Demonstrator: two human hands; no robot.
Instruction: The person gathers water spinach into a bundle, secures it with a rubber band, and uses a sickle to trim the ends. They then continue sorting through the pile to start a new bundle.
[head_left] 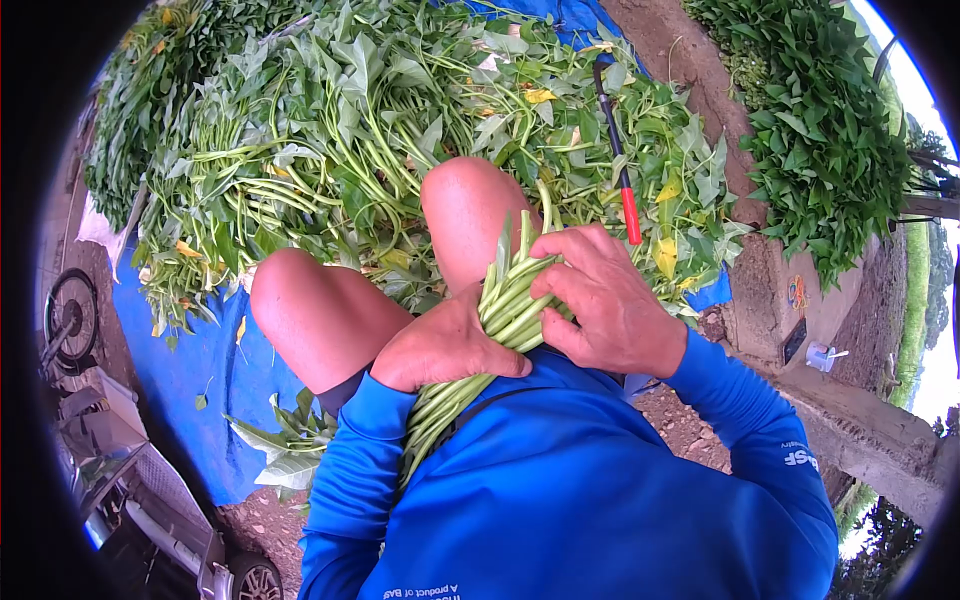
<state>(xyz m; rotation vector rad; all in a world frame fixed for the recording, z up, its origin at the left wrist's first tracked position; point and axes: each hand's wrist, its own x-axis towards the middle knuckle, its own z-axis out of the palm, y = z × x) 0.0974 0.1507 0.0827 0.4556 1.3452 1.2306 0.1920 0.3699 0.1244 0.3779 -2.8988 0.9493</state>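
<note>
A thick bundle of green leafy stems, which look like water spinach (513,300), lies across my lap against the blue shirt. My left hand (445,345) is wrapped round the bundle, its thumb pressed across the stems. At the upper ends of the stems is my right hand (610,300), its fingers curled against them. One stem rises past the right index finger. The leafy end of the bundle (285,440) shows beyond my left forearm, partly hidden by it.
A large heap of cut greens (330,130) covers a blue tarp (170,370) beyond my knees. A dark curved tool with a red handle (629,215) lies on the heap. More greens (820,130) stand at right, near a white cup (822,357). Parked vehicles (150,500) are at left.
</note>
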